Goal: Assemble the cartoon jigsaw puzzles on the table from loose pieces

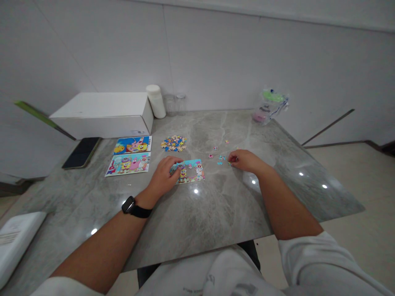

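A partly assembled jigsaw puzzle (200, 169) lies flat on the table, its picture full of bright cartoon figures and a grey gap in its middle. My left hand (165, 174) rests over its left edge, thumb and fingers apart, covering that side. To the right, my right hand (242, 160) is closed in a pinch at the tabletop, with a small puzzle piece (230, 163) showing at the fingertips. Several loose pieces (219, 163) are scattered between the puzzle and that hand. Farther back sits a heap of puzzle pieces (174, 143).
Two picture cards (128, 163) lie left of the puzzle, beside a dark phone (82, 153). Behind them stand a white box (101, 115), a white bottle (156, 102) and clear glasses (180, 102). A plastic bag (269, 107) sits at the back right. A white object (18, 242) lies near left.
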Demonstrator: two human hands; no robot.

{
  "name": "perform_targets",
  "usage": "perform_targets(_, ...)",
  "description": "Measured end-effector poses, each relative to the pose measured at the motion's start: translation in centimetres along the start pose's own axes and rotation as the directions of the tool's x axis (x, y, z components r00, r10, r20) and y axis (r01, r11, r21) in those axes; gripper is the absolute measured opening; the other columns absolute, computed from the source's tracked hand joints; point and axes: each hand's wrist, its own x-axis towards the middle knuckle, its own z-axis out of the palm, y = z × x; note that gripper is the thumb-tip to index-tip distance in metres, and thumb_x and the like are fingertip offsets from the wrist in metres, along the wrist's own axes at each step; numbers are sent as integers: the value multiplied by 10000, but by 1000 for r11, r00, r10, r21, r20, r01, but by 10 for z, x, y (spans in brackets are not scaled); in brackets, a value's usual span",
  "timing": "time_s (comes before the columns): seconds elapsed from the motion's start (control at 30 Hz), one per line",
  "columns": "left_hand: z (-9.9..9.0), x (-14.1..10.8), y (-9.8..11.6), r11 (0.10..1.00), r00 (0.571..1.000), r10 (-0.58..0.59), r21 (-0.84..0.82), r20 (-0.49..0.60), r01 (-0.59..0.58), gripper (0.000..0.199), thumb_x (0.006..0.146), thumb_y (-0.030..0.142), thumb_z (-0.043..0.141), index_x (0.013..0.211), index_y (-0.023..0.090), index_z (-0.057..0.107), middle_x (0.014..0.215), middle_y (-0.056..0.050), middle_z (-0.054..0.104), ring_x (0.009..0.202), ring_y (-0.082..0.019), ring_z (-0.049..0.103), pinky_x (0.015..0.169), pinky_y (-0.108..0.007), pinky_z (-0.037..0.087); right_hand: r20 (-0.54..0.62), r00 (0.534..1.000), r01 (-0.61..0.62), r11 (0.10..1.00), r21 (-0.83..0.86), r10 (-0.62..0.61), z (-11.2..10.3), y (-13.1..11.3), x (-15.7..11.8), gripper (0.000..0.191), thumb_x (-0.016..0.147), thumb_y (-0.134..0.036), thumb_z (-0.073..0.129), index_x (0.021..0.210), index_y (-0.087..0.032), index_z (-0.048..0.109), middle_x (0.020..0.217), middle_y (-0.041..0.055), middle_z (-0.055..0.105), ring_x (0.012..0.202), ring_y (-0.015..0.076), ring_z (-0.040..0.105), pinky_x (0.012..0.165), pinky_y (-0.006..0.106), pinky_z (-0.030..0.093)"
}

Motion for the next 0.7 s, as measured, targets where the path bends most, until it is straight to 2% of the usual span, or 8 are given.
perform_targets(0.27,-1,1,2,1000,1000,10,5,-5,-10,216,989,281,546,1160,209,657,1153,-94,715,1117,-269,657,1035,-464,520,18,1000,-17,1000,22,17,7,-1,2,69,861,-225,735,925,-203,749,904,41,779,781,169,683,694,269,449)
perform_targets(0.53,-2,1,2,1000,1000,29,4,-11,-29,208,984,272,556,1157,211,653,1143,-88,712,1116,-266,656,1025,-450,519,-25,998,-59,998,-32,58,2,-1,2,85,874,-300,759,893,-218,766,885,44,772,787,179,674,792,293,464)
perform_targets(0.7,-1,1,-1,1000,1000,28,2,-6,-28,213,990,292,554,1161,211,653,1145,-90,711,1109,-271,656,1017,-460,517,-60,997,-45,999,-26,43,-1,-6,1,54,875,-250,733,888,-213,769,924,55,780,819,184,680,730,280,445)
